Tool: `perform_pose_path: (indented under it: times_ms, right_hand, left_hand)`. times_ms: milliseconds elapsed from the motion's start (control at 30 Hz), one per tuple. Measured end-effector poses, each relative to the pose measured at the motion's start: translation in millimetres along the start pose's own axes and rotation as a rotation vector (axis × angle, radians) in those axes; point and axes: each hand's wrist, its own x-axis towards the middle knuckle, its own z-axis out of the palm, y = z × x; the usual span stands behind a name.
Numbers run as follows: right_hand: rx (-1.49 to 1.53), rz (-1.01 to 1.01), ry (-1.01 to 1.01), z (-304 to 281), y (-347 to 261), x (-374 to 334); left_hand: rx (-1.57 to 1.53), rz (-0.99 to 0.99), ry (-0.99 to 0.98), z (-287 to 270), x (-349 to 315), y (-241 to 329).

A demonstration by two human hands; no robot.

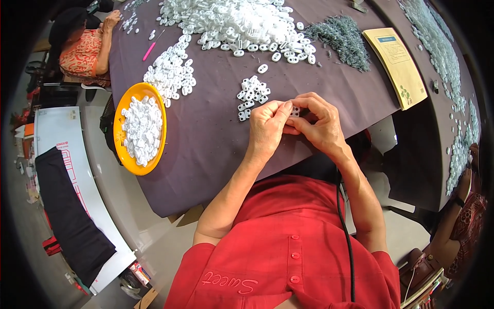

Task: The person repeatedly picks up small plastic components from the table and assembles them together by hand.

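Dark purple cloth-covered table [206,134] has left hand [267,126] and right hand [320,121] pinched together on small white holed plastic piece [295,112] at clock centre, white holed cluster [253,91] at ten o'clock likely done, big white oval plastic heap [236,26] at eleven likely left.

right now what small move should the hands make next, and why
Probably set the white piece down beside the small white cluster: the left hand and right hand pinch it together, and similar-looking pieces lie close by the left hand.
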Motion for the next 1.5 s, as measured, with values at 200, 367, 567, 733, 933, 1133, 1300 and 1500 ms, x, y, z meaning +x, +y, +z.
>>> perform_pose_path:
  times_ms: [200, 367, 567, 733, 933, 1133, 1300, 1500]
  right_hand:
    - [-0.013, -0.019, 0.052, 3.2, 0.0, 0.7]
    - [-0.016, -0.024, 0.032, 0.8, 4.6, 1.6]
    - [0.033, 0.007, -0.003, -0.9, 4.6, 1.7]
    - [0.012, -0.020, -0.022, -0.4, 5.1, -1.1]
    - [-0.020, -0.029, -0.026, -0.3, 5.6, -0.8]
    - [-0.067, -0.091, 0.001, 1.8, 11.4, 0.7]
    - [0.063, 0.001, -0.006, -2.5, 9.7, 3.4]
    - [0.017, -0.037, -0.114, -4.5, -1.0, 1.8]
  left_hand:
    - [-0.022, 0.006, 0.010, 0.5, -0.2, -1.5]
    - [-0.047, -0.012, -0.023, -0.9, 1.2, -1.9]
    - [0.009, -0.081, -0.049, -6.6, 1.2, 3.4]
    - [0.021, -0.102, -0.066, -9.9, -1.0, 2.8]
    - [0.048, -0.115, -0.108, -12.2, 0.2, 4.7]
    - [0.067, -0.118, -0.109, -11.5, -0.1, 6.0]
    - [0.064, -0.073, -0.066, -5.5, -0.6, 1.2]
    - [0.099, -0.046, 0.046, -23.3, -16.8, 8.4]
